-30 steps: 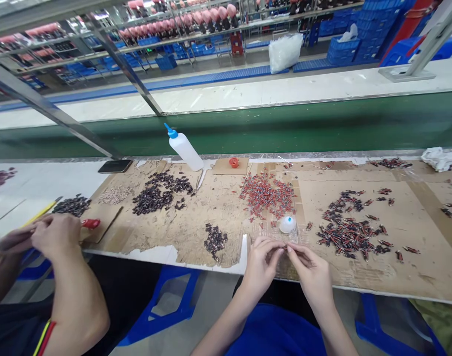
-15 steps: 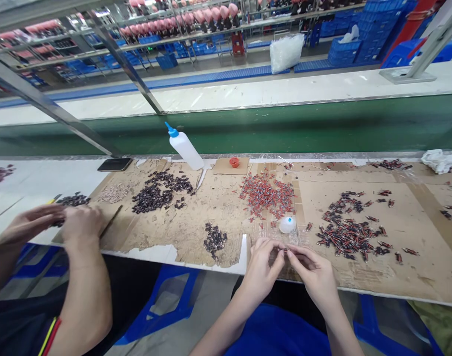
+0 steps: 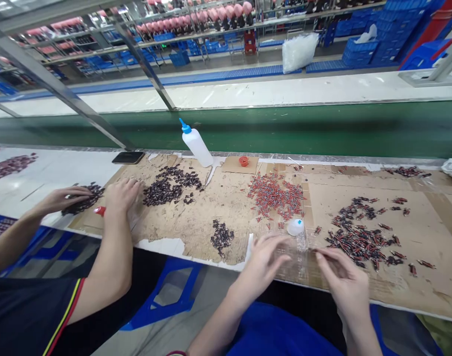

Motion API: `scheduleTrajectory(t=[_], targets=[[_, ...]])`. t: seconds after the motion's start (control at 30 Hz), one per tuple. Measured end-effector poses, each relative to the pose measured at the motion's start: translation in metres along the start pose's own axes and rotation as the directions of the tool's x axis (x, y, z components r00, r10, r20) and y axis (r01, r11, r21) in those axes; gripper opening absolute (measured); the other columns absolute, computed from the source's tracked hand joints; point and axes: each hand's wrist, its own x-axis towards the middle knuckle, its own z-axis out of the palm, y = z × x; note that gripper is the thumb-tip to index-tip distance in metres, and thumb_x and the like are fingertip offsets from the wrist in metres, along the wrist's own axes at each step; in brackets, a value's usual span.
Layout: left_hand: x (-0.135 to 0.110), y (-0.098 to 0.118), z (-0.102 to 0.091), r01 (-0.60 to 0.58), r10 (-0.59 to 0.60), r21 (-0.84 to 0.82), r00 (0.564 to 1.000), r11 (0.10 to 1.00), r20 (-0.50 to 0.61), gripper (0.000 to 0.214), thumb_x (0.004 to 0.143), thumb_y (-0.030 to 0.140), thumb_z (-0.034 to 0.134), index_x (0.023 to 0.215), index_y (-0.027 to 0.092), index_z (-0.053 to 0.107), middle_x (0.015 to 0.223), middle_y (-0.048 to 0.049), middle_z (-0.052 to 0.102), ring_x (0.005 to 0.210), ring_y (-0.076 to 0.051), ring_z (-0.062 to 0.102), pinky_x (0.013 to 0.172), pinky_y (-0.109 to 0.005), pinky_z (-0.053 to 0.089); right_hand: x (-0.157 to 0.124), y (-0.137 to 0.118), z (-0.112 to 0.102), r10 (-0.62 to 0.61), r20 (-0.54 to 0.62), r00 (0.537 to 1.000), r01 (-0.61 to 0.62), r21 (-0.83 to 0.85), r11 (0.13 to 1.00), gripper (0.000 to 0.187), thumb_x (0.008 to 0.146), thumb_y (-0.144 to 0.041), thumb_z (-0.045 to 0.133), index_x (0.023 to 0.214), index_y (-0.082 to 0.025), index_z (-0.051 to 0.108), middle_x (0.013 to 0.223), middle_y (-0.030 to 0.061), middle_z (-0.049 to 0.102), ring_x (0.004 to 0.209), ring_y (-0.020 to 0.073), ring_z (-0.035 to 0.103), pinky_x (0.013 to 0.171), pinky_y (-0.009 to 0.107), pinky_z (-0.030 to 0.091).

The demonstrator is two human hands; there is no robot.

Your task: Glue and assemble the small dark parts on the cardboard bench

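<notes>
My left hand (image 3: 265,262), slightly blurred, is above the front of the cardboard with thumb and fingers apart and nothing visible between them. To its right, my right hand (image 3: 344,277) pinches a small dark part between thumb and forefinger; only its tip shows. Just beyond my hands stands a small white squeeze bottle (image 3: 295,227) with a blue tip. Behind it lies a pile of small red-and-grey parts (image 3: 275,195). Right of that, near my right hand, is a pile of red-and-black parts (image 3: 359,242). A little heap of black pieces (image 3: 222,237) lies left of my left hand.
At the left, a co-worker's hands (image 3: 120,198) are over the bench beside black pieces (image 3: 164,190). A tall white bottle with a blue nozzle (image 3: 198,147), a red cap (image 3: 244,161) and a phone (image 3: 128,157) stand or lie along the back. A green conveyor belt (image 3: 266,129) runs behind.
My hands, fingertips together before, have moved apart; my left hand has opened and my right keeps a small part. The co-worker's hands have also separated. The whole view has shifted slightly.
</notes>
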Motion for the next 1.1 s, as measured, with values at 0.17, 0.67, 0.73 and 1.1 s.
scheduleTrajectory(t=[0.17, 0.67, 0.73, 1.1], targets=[[-0.009, -0.037, -0.042, 0.307, -0.165, 0.366, 0.913, 0.879, -0.372, 0.019, 0.084, 0.019, 0.062, 0.101, 0.025, 0.069, 0.109, -0.0088, 0.07, 0.114, -0.032, 0.051, 0.098, -0.053, 0.029, 0.019, 0.001, -0.013, -0.201, -0.27, 0.942, 0.097, -0.353, 0.931, 0.029, 0.081, -0.042, 0.064, 0.098, -0.019, 0.071, 0.106, 0.0118, 0.068, 0.097, 0.0261, 0.063, 0.092, 0.047, 0.048], [-0.01, -0.07, -0.061, 0.285, -0.203, 0.482, 0.955, 0.829, -0.216, 0.02, 0.083, 0.013, 0.061, 0.087, 0.026, 0.075, 0.089, -0.0043, 0.073, 0.091, -0.023, 0.061, 0.078, -0.035, 0.044, 0.047, 0.022, 0.054, -0.348, 0.056, 0.936, 0.338, -0.422, 0.841, 0.046, 0.084, -0.063, 0.05, 0.095, -0.02, 0.066, 0.103, 0.0128, 0.068, 0.114, 0.0338, 0.047, 0.097, 0.053, 0.038], [-0.013, -0.077, -0.063, 0.211, -0.122, 0.501, 0.971, 0.839, -0.205, 0.023, 0.084, 0.009, 0.058, 0.089, 0.024, 0.075, 0.087, -0.005, 0.073, 0.087, -0.021, 0.063, 0.075, -0.031, 0.047, 0.044, 0.019, 0.052, -0.288, 0.032, 0.957, 0.28, -0.353, 0.893, 0.044, 0.081, -0.062, 0.054, 0.093, -0.021, 0.064, 0.103, 0.0122, 0.069, 0.115, 0.0331, 0.05, 0.097, 0.052, 0.04], [0.0, -0.091, -0.057, -0.033, 0.184, 0.414, 0.926, 0.91, -0.33, 0.02, 0.09, 0.013, 0.051, 0.094, 0.021, 0.07, 0.086, -0.0049, 0.073, 0.081, -0.018, 0.068, 0.073, -0.027, 0.055, 0.023, 0.013, 0.022, 0.183, -0.081, 0.98, -0.16, 0.229, 0.96, 0.045, 0.06, -0.056, 0.076, 0.081, -0.017, 0.069, 0.068, 0.0042, 0.07, 0.061, 0.0207, 0.064, 0.059, 0.032, 0.052]])
